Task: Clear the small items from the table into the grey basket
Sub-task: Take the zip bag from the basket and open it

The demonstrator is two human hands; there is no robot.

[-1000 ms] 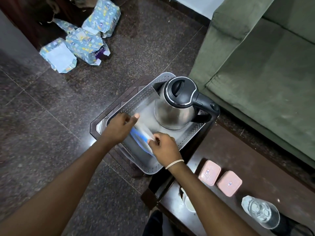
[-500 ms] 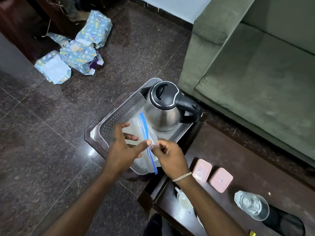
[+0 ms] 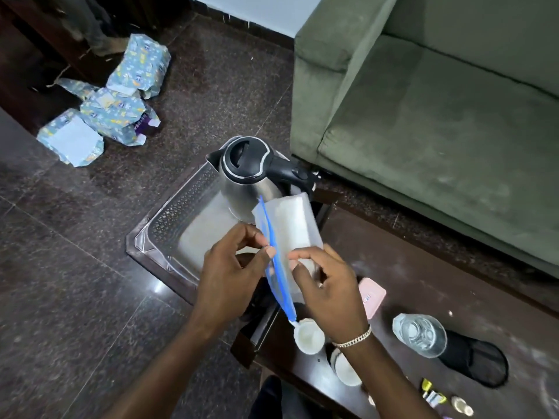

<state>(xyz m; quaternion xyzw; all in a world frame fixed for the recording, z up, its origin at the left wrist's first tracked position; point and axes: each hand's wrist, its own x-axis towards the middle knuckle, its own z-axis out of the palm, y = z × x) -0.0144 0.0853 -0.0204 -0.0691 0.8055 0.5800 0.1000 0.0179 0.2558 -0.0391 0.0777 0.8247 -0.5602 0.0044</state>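
Observation:
A clear zip bag with a blue seal strip is held up between both hands, over the near right corner of the grey basket. My left hand pinches the blue strip. My right hand grips the bag's side next to it. A steel kettle with a black lid stands in the basket's far end. On the dark table lie a pink box, partly hidden by my right hand, a small white cup and a clear upturned glass.
A green sofa runs along the table's far side. Patterned packets lie on the dark floor at the far left. A black mesh item, small wrappers and another white cup sit at the table's near end.
Both hands have lifted the zip bag out of the basket and drawn it back toward the table. The view has swung, and more of the table's near end shows.

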